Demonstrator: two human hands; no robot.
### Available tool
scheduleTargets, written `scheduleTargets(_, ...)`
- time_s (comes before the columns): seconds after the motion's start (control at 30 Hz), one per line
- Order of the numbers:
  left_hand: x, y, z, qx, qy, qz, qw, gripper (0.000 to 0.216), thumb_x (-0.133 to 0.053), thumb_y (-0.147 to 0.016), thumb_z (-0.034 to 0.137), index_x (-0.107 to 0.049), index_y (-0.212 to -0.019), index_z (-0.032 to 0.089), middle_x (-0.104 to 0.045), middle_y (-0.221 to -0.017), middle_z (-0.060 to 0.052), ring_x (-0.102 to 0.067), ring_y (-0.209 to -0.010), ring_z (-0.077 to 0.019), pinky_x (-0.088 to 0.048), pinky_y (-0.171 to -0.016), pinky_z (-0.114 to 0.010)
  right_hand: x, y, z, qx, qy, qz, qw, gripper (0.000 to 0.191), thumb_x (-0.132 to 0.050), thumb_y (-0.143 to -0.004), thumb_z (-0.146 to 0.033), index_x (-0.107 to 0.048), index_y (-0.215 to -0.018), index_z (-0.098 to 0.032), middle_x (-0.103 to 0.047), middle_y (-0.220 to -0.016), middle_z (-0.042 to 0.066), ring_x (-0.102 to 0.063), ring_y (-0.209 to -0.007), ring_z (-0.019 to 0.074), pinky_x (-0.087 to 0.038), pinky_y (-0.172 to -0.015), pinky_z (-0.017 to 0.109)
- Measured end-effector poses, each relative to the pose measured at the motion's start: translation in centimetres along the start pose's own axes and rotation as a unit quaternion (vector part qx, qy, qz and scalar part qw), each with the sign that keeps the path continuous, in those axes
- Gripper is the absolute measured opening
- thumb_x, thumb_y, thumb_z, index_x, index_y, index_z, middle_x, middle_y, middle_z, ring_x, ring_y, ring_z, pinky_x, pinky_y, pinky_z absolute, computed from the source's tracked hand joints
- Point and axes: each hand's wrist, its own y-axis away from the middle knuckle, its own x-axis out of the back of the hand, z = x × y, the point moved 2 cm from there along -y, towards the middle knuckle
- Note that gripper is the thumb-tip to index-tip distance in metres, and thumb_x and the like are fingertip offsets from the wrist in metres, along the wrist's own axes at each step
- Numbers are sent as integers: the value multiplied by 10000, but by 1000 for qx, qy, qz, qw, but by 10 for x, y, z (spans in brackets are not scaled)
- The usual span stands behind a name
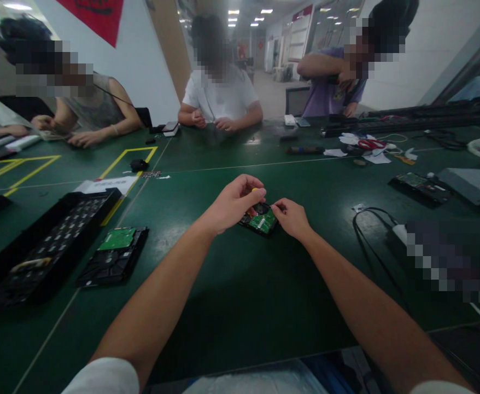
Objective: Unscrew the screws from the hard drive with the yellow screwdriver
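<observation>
A small black hard drive [260, 221] with a green circuit board facing up lies on the green table [232, 284] in front of me. My left hand [234, 203] is closed round a tool with a yellow handle [255, 190], held upright over the drive. My right hand [291, 216] rests at the drive's right edge, with thumb and forefinger pinched together; what they pinch is too small to make out.
A second hard drive [115, 254] and a long black tray [47, 241] lie at the left. A black cable [367, 230] and more boards [416, 183] are at the right. Three other people sit or stand across the table, hands at their own work.
</observation>
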Motion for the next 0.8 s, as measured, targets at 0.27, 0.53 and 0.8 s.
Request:
scheduleTargets(0.27, 3, -2, -1, 10, 16, -12, 1000, 174, -660, -925, 330, -688, -963, 163, -679, -1011, -68, -640, -889, -163, -517, -674, -245, -2, -1, 3, 3, 14, 7, 1000, 201, -610, -957, -390, -723, -943, -224, -742, -904, 42, -647, -772, 188, -465, -702, 308)
scheduleTargets(0.53, 6, -3, -1, 3, 11, -22, 1000, 228, -599, -949, 332, -727, -1054, 175, -676, -978, -69, -619, -842, -159, -496, -637, -241, -2, -2, 6, 21, 9, 9, 1000, 197, -619, -953, -386, -719, -939, -218, -747, -909, 44, -653, -779, 189, -470, -715, 311)
scheduleTargets(0.8, 1, -3, 0, 13, 46, 25, 999, 167, -543, -961, 308, -651, -954, 180, -664, -913, -65, -634, -878, -180, -510, -649, -251, -4, -1, 5, 9, -1, 9, 1000, 202, -616, -955, -392, -725, -951, -221, -746, -912, 44, -652, -777, 188, -470, -699, 307)
